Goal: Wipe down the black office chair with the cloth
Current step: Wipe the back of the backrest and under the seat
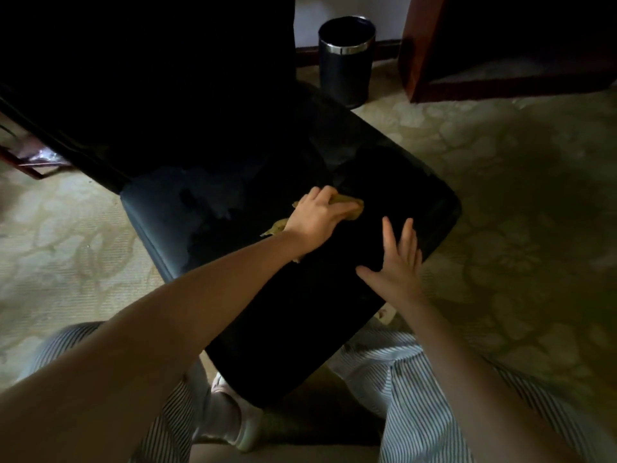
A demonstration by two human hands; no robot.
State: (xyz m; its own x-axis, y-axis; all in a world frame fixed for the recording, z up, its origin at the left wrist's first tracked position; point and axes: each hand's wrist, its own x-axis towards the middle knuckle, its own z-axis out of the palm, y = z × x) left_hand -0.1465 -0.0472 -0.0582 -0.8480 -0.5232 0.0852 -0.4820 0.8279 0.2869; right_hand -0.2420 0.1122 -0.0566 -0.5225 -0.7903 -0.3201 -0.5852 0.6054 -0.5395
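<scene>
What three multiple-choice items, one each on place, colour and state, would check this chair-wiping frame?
1. Where does the waste bin stand?
A. On the carpet beyond the chair
B. On the chair seat
C. Between the person's feet

2. What colour is the cloth?
A. White
B. Yellowish
C. Red

3. How is the right hand placed?
A. Clenched around the cloth
B. Lifted clear of the chair
C. Flat, fingers spread, on the black office chair

Key: 1 A, the bin sits on the patterned carpet past the chair's far edge. 2 B, a yellowish cloth shows under and beside the left hand. 3 C, the right palm lies open on the dark surface while the left hand presses the cloth.
</scene>
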